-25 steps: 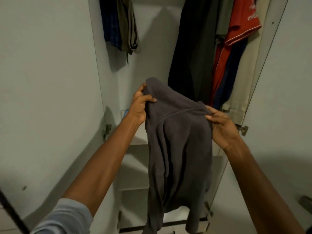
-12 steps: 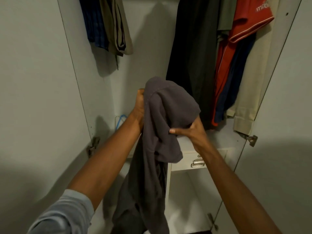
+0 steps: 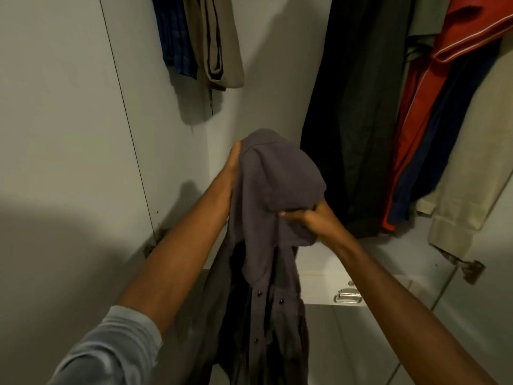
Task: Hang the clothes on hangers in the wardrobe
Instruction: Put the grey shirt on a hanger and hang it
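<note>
Head view: both forearms reach forward and up into the open wardrobe (image 3: 272, 87), meeting at a grey shirt (image 3: 266, 207) held at about the middle of the frame. The left hand (image 3: 231, 173) stands upright along the shirt's left side, palm against the cloth; its fingers are hidden behind the fabric, so how they close on it cannot be told for certain, though the shirt's top is draped over them. A light grey sleeve (image 3: 111, 348) covers that arm near the elbow. The right hand (image 3: 311, 218) comes in from the lower right, with fingers curled and pinching a fold of the shirt at its right edge.

The shirt is bunched at the top between the two hands and hangs down from them, its button strip with dark buttons showing lower down.

Behind the shirt, just to its right, hangs a black garment (image 3: 352, 115), then a red shirt (image 3: 433, 87) with a navy one beside it, and a beige garment (image 3: 469, 162) at the far right. A blue checked shirt (image 3: 175, 37) and khaki trousers (image 3: 219, 43) hang at the upper left. Between these two groups the white back wall is bare. Below the right forearm sits a white drawer with a metal handle (image 3: 348, 297). A hinge (image 3: 472, 269) is on the right door edge.
</note>
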The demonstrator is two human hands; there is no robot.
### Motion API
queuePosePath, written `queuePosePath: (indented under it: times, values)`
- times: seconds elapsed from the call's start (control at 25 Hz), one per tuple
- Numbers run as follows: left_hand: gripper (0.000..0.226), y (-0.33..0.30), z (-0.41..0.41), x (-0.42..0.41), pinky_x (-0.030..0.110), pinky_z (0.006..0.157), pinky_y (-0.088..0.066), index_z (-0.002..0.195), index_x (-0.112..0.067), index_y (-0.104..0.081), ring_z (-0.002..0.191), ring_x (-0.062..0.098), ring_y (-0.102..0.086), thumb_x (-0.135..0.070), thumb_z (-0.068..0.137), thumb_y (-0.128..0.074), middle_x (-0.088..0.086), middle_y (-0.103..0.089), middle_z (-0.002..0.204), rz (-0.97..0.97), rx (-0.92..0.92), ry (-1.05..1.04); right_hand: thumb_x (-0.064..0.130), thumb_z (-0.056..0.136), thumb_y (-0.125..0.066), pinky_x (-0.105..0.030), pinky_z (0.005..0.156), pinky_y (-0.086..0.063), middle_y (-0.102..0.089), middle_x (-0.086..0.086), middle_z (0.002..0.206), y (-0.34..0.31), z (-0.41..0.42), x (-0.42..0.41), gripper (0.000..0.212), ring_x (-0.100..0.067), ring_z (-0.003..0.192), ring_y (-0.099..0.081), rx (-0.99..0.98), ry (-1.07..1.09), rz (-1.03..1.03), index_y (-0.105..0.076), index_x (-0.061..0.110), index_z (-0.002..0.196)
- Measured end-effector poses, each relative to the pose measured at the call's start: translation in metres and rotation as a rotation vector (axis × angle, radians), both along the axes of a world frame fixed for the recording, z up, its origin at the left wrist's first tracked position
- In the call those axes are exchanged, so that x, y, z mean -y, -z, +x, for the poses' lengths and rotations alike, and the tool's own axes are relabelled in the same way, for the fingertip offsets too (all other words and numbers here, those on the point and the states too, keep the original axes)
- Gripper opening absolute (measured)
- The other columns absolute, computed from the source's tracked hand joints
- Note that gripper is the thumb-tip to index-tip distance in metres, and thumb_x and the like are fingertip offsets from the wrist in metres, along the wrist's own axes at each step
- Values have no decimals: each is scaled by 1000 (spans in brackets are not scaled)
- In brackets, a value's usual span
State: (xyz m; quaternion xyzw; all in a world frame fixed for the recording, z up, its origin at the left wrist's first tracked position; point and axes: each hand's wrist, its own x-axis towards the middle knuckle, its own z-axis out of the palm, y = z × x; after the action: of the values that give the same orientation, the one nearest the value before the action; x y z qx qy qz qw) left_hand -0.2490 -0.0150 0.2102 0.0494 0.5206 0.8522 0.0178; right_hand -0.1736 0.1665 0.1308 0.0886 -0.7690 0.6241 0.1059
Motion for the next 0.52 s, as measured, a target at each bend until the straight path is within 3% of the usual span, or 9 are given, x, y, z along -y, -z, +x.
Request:
queuePosePath:
  times: [0.04, 0.12, 0.16, 0.24, 0.32, 0.4, 0.52]
  values:
    - [37, 2, -5, 4, 25, 62, -48, 73, -15, -52, 70, 16, -50, -19, 108, -41, 0, -59, 62, -61, -10, -23, -4, 84, -78, -44, 106, -53, -64, -5, 135, 0, -10, 0, 68, -24, 121, -64, -40, 29, -187, -51, 18, 142]
    - [34, 11, -6, 16, 25, 61, -46, 72, -15, -57, 68, 18, -52, -25, 103, -52, -1, -60, 60, -164, 16, -7, -4, 93, -67, -41, 94, -60, -74, -8, 117, -10, -25, -5, 45, -24, 108, -71, -5, 18, -416, -61, 14, 134]
    - [32, 26, -6, 23, 26, 64, -49, 79, -15, -64, 70, 19, -58, -38, 101, -57, 1, -65, 69, -214, 11, 42, 2, 97, -65, -37, 88, -62, -77, -7, 108, -18, -29, -7, 33, -23, 102, -73, 28, 11, -445, -66, 12, 128]
    - [49, 72, -6, 36, 33, 74, -56, 113, -21, -68, 87, 20, -69, -63, 88, -63, 2, -73, 98, -345, -60, 203, 10, 102, -61, -30, 79, -61, -78, -4, 93, -34, -37, -10, 16, -21, 92, -74, 31, 24, -397, -73, 12, 113]
    - [76, 119, 1, 39, 34, 87, -58, 140, -26, -54, 109, 16, -68, -49, 75, -85, -1, -70, 124, -627, -192, 362, 9, 103, -59, -26, 73, -60, -75, -3, 89, -48, -44, -6, 15, -14, 83, -72, -9, 38, -341, -74, 9, 108]
    - [99, 139, 10, 24, 28, 95, -55, 147, -23, -47, 123, 13, -62, -31, 63, -98, -4, -65, 135, -863, -263, 440, 6, 100, -60, -26, 70, -58, -73, -5, 92, -54, -49, 3, 19, -13, 80, -71, 4, 64, -323, -71, 2, 116]
    - [65, 134, 27, -5, 13, 90, -48, 144, -8, -50, 124, 15, -55, -9, 86, -80, 5, -60, 139, -858, -295, 443, 5, 98, -62, -27, 69, -58, -74, -4, 88, -58, -48, 11, 14, -14, 79, -70, 58, 64, -308, -70, 3, 109]
